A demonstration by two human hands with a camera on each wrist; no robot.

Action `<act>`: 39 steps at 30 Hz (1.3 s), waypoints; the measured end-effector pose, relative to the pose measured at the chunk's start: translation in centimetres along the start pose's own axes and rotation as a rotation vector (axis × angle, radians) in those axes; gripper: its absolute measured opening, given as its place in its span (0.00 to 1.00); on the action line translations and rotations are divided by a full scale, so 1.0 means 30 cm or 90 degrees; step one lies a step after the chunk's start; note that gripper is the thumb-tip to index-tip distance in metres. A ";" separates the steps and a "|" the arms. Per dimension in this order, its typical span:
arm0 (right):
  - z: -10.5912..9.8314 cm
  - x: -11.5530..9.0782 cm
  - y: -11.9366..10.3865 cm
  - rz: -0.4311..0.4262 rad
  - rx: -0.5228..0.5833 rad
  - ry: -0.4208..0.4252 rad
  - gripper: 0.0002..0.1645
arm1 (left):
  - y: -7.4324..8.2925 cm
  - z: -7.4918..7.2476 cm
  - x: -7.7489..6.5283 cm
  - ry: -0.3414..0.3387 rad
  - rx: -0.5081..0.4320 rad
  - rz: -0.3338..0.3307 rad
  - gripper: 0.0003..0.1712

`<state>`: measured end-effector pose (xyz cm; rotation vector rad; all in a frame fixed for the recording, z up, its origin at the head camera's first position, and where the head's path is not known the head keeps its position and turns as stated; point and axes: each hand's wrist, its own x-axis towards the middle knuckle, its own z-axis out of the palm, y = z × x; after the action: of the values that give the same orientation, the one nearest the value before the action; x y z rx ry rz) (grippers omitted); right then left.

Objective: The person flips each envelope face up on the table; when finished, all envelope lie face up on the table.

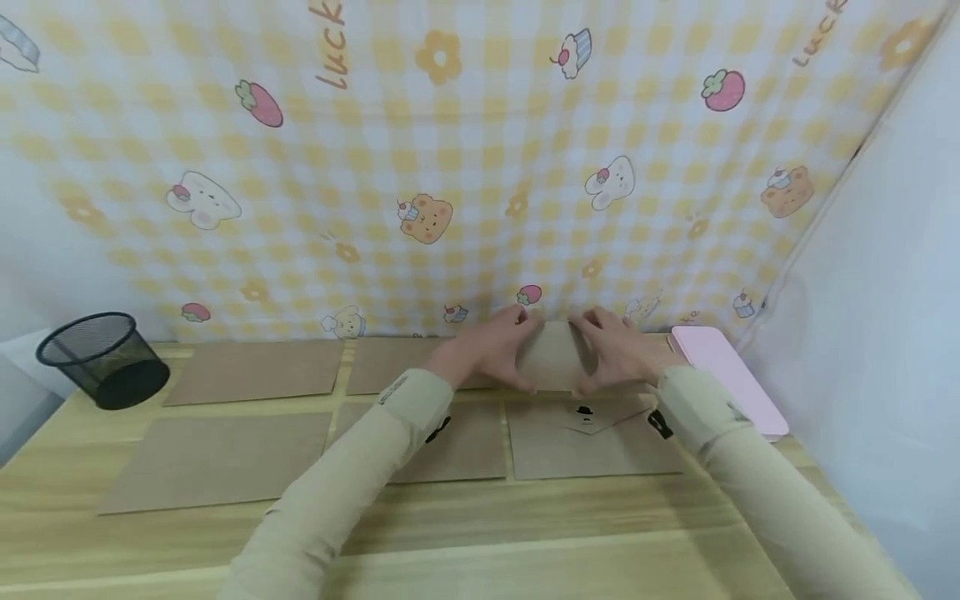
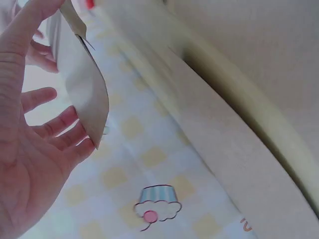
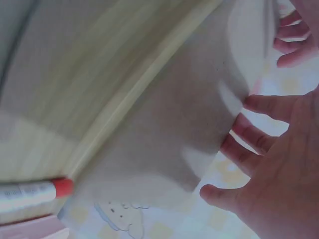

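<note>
In the head view, both hands are at the back right of the wooden table with a brown paper envelope (image 1: 553, 360) between them. My left hand (image 1: 487, 346) holds its left side and my right hand (image 1: 618, 350) holds its right side, thumbs nearer the front. The left wrist view shows the paper (image 2: 82, 84) bowed, its edge against the left fingertips (image 2: 82, 142). Seen from the right wrist, fingertips (image 3: 234, 149) touch the long edge of brown paper (image 3: 169, 119). Just in front lies an envelope with a printed hat (image 1: 592, 442).
Several more brown envelopes lie in two rows, including one at front left (image 1: 221, 458) and one at back left (image 1: 255, 371). A black mesh cup (image 1: 105, 358) stands at far left. A pink case (image 1: 731, 375) is at right, near a red-capped white tube (image 3: 30, 194). Patterned cloth hangs behind.
</note>
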<state>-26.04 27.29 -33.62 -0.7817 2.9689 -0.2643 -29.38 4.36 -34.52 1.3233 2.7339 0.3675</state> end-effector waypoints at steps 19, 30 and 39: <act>0.065 -0.359 -0.156 -0.152 0.148 0.279 0.17 | -0.014 -0.014 -0.557 0.127 -0.148 -0.085 0.64; 0.091 -0.349 -0.282 -0.228 0.044 0.245 0.12 | 0.035 -0.094 -0.607 0.062 -0.207 -0.064 0.63; 0.114 -0.362 -0.310 -0.286 -0.030 0.353 0.32 | 0.079 -0.132 -0.626 0.025 -0.197 -0.048 0.62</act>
<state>-11.76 24.16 -35.13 -1.6175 3.2483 -0.5060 -16.57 -9.62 -30.67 1.1396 2.6094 0.7796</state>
